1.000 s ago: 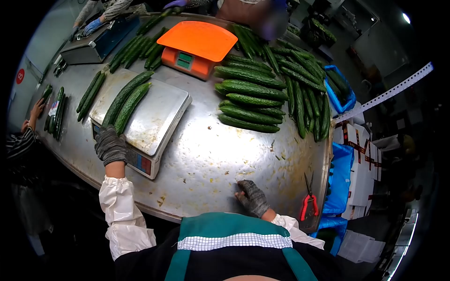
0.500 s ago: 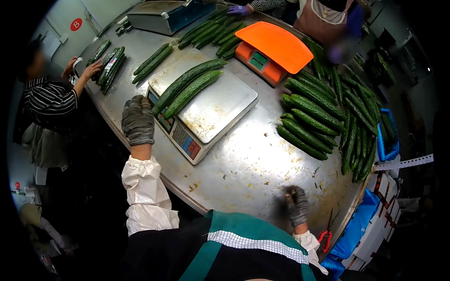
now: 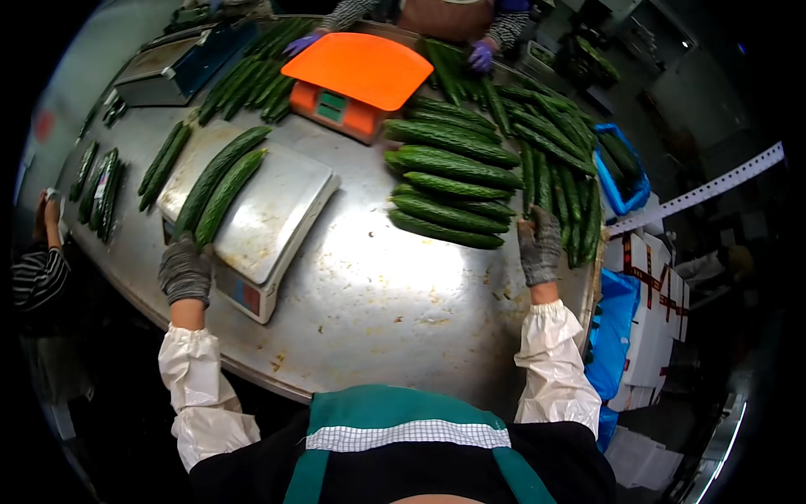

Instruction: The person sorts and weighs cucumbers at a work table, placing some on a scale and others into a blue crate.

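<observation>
Pair on the scale: the longer cucumber (image 3: 213, 173) and the shorter cucumber (image 3: 228, 193) lie side by side on the pale scale (image 3: 281, 214), which sits on the metal table (image 3: 378, 311).
Long axis of the pair: slanting away from me, near ends toward my left hand (image 3: 185, 270), far ends up and to my right; the longer one bows gently.
Row by the orange scale (image 3: 361, 71): the cucumber row (image 3: 457, 157) runs mostly crosswise to me, dipping a little toward my right.
Cucumbers by my right hand (image 3: 540, 245): several point roughly toward me, near ends lowest.
My left hand: gloved, at the near ends of the pair; its fingers are partly hidden, so I cannot tell whether they are closed on anything.
My right hand: gloved, fingertips at the near ends of the right-side cucumbers; I cannot tell whether they grip one.
Weight and feel: I'd expect moderate heft, firm and fairly stiff, with bumpy skin that could turn slippery if damp.
Fragility: likely to bruise or snap if I bend one, so no squeezing hard or levering from a tip.
Where to hold: around the thick middle, fingers across the long axis; for the pair, one palm over both.
</observation>
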Demonstrator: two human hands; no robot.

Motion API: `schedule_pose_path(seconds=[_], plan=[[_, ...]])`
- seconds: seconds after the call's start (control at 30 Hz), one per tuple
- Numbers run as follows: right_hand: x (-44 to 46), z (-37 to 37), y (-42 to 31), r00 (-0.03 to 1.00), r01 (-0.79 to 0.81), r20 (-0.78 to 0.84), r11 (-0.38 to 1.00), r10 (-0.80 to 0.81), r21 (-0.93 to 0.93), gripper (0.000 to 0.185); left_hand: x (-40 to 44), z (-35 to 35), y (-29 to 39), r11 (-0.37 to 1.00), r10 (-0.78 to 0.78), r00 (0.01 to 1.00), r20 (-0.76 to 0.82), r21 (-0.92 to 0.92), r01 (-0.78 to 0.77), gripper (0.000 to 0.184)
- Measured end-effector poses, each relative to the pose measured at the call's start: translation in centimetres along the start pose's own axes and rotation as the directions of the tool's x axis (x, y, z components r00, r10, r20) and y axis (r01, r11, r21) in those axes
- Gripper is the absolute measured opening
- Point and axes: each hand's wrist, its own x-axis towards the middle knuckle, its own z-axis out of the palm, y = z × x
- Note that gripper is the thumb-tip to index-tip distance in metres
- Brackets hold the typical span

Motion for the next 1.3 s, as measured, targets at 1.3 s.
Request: schedule_pose_path(seconds=[1.3], plan=[[4.3,3.4,1.6,0.672,-0.737,0.453,0.466,0.586,0.49,0.045,-9.5,3.8,4.7,-0.186,0.387,0.732,0.56,-0.73,0.657,0.029]])
